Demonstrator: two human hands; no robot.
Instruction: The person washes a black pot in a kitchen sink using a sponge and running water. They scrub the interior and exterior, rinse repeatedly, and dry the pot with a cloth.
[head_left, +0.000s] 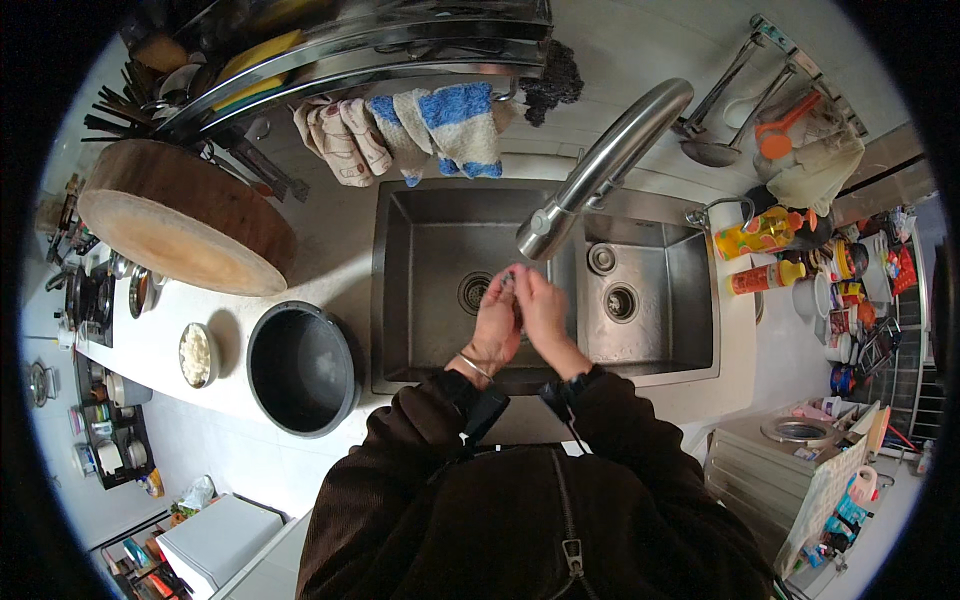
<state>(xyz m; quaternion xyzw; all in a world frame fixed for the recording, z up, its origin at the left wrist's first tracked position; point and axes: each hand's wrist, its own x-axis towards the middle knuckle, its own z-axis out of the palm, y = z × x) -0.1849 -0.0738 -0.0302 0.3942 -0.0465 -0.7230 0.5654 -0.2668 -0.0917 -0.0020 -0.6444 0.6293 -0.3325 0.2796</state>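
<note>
My left hand (495, 326) and my right hand (545, 306) are together over the double stainless-steel sink (420, 330), just below the spout of the pull-out faucet (551, 225). Their fingers meet and curl inward. A small greyish patch shows between the fingertips; whether it is water or an object, I cannot tell. A metal bangle (474, 367) circles my left wrist. Under my hands, the large left basin has a drain (474, 292). The smaller right basin holds a drain strainer (621, 303) and a round metal cap (602, 259).
Left of the sink stand a black tub (304, 367), a bowl of white food (196, 356) and a thick round wooden chopping block (187, 217). Towels (450, 127) hang from the rack behind. Bottles (765, 277) line the right side. A ladle (712, 152) hangs on the wall.
</note>
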